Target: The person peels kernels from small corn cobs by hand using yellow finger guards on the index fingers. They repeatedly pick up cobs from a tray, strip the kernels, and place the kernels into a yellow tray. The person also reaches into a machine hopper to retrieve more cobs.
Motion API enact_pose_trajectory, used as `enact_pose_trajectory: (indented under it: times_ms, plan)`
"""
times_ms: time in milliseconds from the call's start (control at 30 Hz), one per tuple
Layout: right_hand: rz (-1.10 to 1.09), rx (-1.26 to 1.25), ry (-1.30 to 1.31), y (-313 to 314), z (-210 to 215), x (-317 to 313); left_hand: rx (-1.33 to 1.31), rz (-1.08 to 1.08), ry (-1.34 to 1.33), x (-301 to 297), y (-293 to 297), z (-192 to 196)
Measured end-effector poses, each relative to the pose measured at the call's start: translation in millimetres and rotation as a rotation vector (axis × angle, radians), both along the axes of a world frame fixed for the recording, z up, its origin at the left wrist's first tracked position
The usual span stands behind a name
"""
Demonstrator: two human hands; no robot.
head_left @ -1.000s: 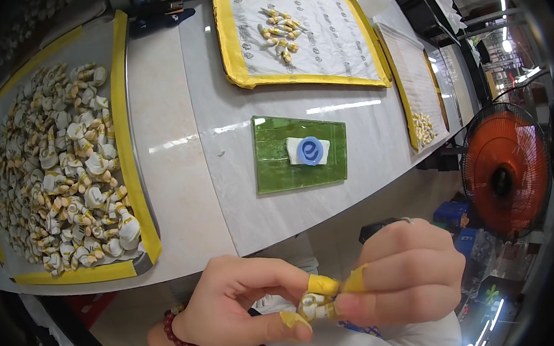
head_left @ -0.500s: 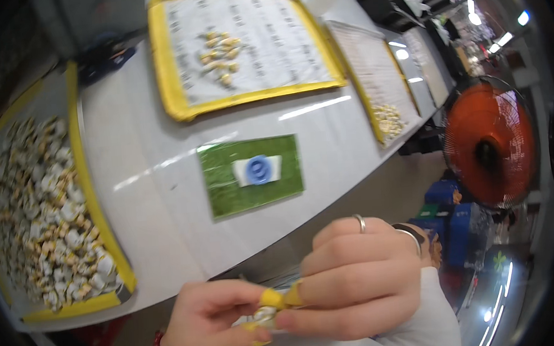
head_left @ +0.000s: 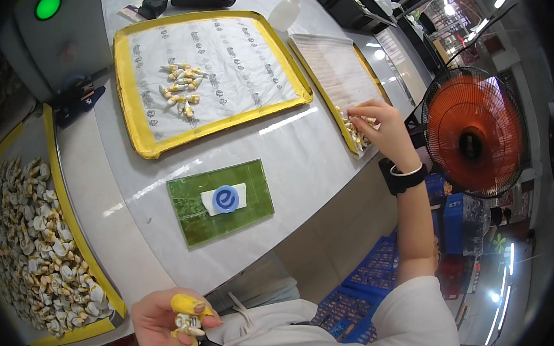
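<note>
My left hand (head_left: 154, 332), low at the left, is closed around a small white figurine (head_left: 189, 323) with raised detail. Yellow covers (head_left: 186, 304) sit on its fingertips. At the right, my right hand (head_left: 386, 133) reaches over the near end of a narrow yellow-edged tray (head_left: 313, 69). Its thumb and forefinger are apart, close to small white and yellow pieces (head_left: 356, 139) lying there. Between the hands on the table, a green rectangular mat (head_left: 194, 230) bears a white block (head_left: 210, 206) topped by a round blue piece (head_left: 226, 199).
A large yellow-rimmed tray (head_left: 222, 129) holds a small cluster of pieces (head_left: 181, 86) on printed paper. Many white pieces (head_left: 44, 241) fill the tray at left. A squeeze bottle (head_left: 285, 13) stands behind. An orange fan (head_left: 473, 133) and blue crates (head_left: 350, 306) are at right.
My right hand has left the figurine at my left hand and moved up and right to the narrow tray. My left hand, still holding the figurine, appears lower and further left as the view shifted.
</note>
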State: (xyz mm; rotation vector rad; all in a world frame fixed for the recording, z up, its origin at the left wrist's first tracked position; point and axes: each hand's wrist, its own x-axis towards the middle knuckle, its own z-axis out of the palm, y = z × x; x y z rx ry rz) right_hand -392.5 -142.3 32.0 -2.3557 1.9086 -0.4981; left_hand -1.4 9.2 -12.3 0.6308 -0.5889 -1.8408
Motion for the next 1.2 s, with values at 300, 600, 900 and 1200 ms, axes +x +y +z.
enact_pose_trajectory:
  times_ms: [300, 600, 900, 1200]
  plan:
    - [0.012, -0.069, 0.05, -1, -4, 5, -0.017, 0.036, 0.048, -5, -5, 1]
    - [0.234, 0.063, -0.577, 31, 27, 61, -0.033, 0.092, 0.105, -3, 2, -17]
    - [0.653, 0.103, -0.28, 39, 31, 144, -0.044, 0.144, 0.029, -2, 2, 2]
    - [0.744, 0.062, 0.028, 23, 23, 162, -0.063, 0.197, 0.181, 4, 11, -1]
